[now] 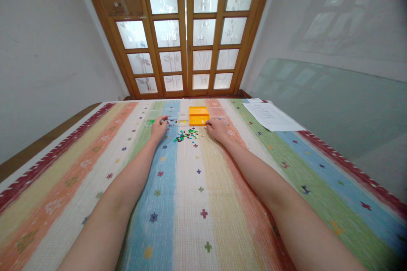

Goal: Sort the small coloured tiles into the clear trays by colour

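Observation:
Both my arms stretch far out over a striped, many-coloured cloth (197, 203). My left hand (158, 126) rests on the cloth with its fingers curled, beside a few small green and dark pieces (151, 122). My right hand (216, 128) lies with its fingertips pinched together at the near right corner of a shallow orange tray (199, 115). Between the hands lies a scatter of tiny coloured pieces (186, 135). Whether either hand holds a piece is too small to make out.
A white printed sheet of paper (270, 115) lies at the far right of the cloth. Wooden doors with frosted glass panes (186, 34) stand behind the far edge. White walls flank both sides.

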Tool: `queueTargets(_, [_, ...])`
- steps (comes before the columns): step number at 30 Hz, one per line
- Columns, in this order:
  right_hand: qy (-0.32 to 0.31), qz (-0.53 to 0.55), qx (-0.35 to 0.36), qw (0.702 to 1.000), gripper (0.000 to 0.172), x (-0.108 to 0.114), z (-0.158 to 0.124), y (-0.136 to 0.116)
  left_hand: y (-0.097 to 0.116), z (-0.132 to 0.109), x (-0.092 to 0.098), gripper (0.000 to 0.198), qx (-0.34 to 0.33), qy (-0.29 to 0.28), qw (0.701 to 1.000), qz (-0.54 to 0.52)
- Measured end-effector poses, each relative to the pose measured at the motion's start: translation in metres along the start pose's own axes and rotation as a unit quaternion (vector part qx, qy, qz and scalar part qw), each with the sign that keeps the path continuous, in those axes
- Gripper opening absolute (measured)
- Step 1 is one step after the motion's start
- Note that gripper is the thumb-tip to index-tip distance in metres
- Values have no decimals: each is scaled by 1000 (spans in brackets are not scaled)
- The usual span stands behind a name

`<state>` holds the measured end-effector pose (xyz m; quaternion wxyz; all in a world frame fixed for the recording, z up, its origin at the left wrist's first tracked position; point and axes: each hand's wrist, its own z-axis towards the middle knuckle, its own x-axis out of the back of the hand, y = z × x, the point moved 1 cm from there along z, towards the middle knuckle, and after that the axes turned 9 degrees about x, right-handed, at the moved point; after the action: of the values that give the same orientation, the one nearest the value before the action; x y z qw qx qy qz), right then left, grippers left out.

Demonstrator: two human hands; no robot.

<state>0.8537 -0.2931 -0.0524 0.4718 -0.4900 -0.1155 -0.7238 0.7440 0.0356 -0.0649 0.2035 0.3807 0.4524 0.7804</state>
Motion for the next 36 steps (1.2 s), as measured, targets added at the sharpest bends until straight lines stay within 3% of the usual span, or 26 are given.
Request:
queueTargets(6, [-12, -11, -12, 1000, 27, -2, 1, 1, 19, -21, -11, 26, -139, -179, 961, 159])
queueTargets(12, [-19, -13, -12, 1000, 27, -2, 1, 2, 27, -26, -15, 31, -194, -229, 930, 214])
queueTargets(16, [-19, -15, -15, 1000, 28, -2, 0, 1, 31, -28, -15, 31, -215, -236, 917, 237])
queueTargets(36, [-19, -13, -9, 1000, 28, 3, 0, -3, 31, -28, -17, 14, -174, -225, 938, 199])
